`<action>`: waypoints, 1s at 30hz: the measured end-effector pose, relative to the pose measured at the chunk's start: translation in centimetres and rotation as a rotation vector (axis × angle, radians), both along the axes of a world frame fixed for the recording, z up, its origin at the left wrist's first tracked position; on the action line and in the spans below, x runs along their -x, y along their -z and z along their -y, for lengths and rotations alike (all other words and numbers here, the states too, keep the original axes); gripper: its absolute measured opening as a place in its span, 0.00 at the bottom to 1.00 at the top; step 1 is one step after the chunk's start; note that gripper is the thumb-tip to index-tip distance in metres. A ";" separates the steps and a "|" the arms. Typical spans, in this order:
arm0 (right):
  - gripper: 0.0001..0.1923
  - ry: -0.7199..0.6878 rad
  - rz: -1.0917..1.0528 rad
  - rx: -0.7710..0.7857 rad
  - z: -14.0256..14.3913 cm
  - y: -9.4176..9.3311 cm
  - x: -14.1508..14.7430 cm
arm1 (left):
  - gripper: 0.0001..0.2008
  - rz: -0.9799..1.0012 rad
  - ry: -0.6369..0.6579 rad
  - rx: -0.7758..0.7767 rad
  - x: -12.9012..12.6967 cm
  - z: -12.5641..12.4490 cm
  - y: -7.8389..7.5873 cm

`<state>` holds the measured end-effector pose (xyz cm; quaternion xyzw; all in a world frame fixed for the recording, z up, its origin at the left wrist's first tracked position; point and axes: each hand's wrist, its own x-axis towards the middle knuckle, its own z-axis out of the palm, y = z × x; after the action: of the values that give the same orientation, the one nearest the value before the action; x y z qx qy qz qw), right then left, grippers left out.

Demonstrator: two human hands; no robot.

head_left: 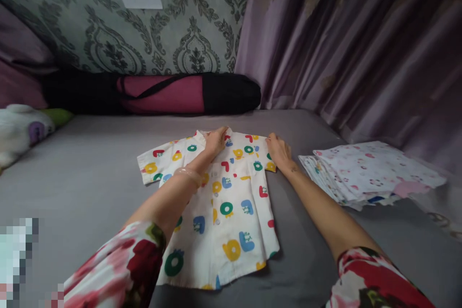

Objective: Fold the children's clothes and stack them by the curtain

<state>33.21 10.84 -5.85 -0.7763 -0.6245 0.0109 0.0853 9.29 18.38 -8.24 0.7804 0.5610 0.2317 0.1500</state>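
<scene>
A small white shirt [231, 202] printed with coloured shapes lies flat on a grey bed sheet [90, 173], front up with buttons down the middle. My left hand [215, 141] rests on the collar area at the shirt's top. My right hand [278, 151] lies on the shirt's right shoulder, where the sleeve looks folded in. The left sleeve [157, 163] is spread out to the side. A bangle sits on my left wrist.
A stack of folded white patterned cloths [371, 173] lies to the right. A black and pink bolster [162, 92] runs along the patterned wall. A soft toy [21, 130] sits at the far left. Purple curtains [361, 48] hang on the right.
</scene>
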 end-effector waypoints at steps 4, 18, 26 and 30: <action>0.19 0.014 0.114 0.067 0.0 0.1 0.4 | 0.22 -0.117 0.018 -0.014 -0.3 0.3 0.3; 0.19 -0.272 0.178 -0.114 -1.1 -1.3 5.6 | 0.21 -0.275 -0.300 0.022 8.4 0.4 -4.2; 0.31 -0.459 -0.070 0.062 -2.8 1.3 12.9 | 0.14 -0.306 -0.446 0.263 20.6 3.8 -3.9; 0.29 -0.481 -0.076 -0.037 -2.9 0.9 14.2 | 0.17 -0.089 -0.462 0.389 22.2 5.1 -3.9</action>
<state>19.01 13.71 -6.71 -0.6027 -0.7877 0.0488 0.1180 -12.89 13.31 -4.38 0.5982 0.7635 0.1134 0.2155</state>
